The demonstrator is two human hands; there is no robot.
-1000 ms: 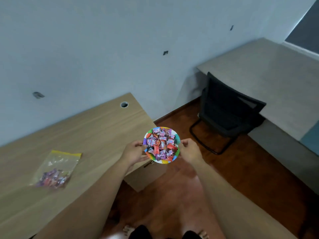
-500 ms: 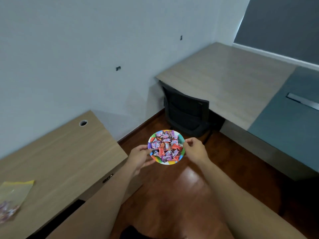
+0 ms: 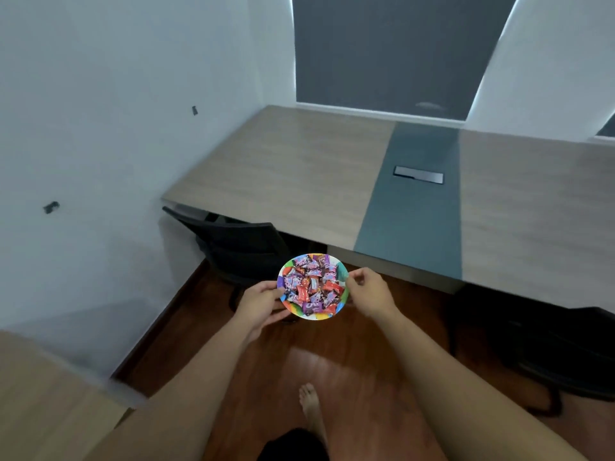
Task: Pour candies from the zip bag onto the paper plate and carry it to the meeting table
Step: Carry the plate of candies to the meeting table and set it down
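Note:
A small paper plate [image 3: 333, 315] with a rainbow rim hovers over the wooden floor, held level in front of me. It is heaped with purple and red wrapped candies [image 3: 312, 284]. My left hand [image 3: 259, 306] grips the plate's left rim and my right hand [image 3: 371, 292] pinches its right rim. The large meeting table [image 3: 299, 168], grey wood with a dark teal band down the middle, stretches just beyond the plate. The zip bag is out of view.
A black office chair [image 3: 239, 247] is tucked under the meeting table's left corner, just behind the plate. Another dark chair [image 3: 559, 354] stands at the right. The light wooden desk [image 3: 40, 404] fills the lower left corner. My bare foot [image 3: 309, 404] is on the floor.
The view has swung right, away from the wooden desk and zip bag, toward the meeting table. The plate stays held in both hands and is now closer to the meeting table.

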